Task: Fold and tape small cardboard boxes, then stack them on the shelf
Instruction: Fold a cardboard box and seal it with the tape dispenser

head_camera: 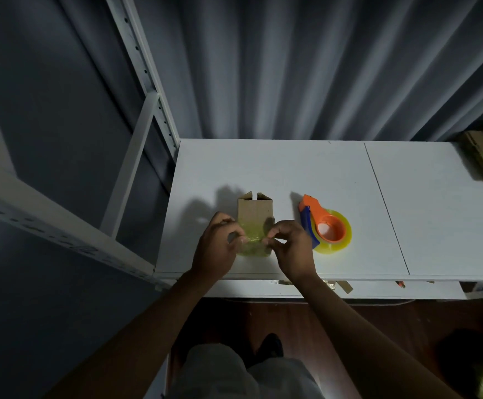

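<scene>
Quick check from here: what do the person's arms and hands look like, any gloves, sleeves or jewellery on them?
Both the left hand and right hand are bare, with no gloves. The forearms are uncovered as far as the view shows, with no sleeves, watch or rings visible in this dim light.

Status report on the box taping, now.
Both hands on the job: left hand and right hand pinch yellow tape at the near end of the cardboard box. Far flaps untaped. Tape dispenser lies apart, right of box. Nothing blocking.
</scene>
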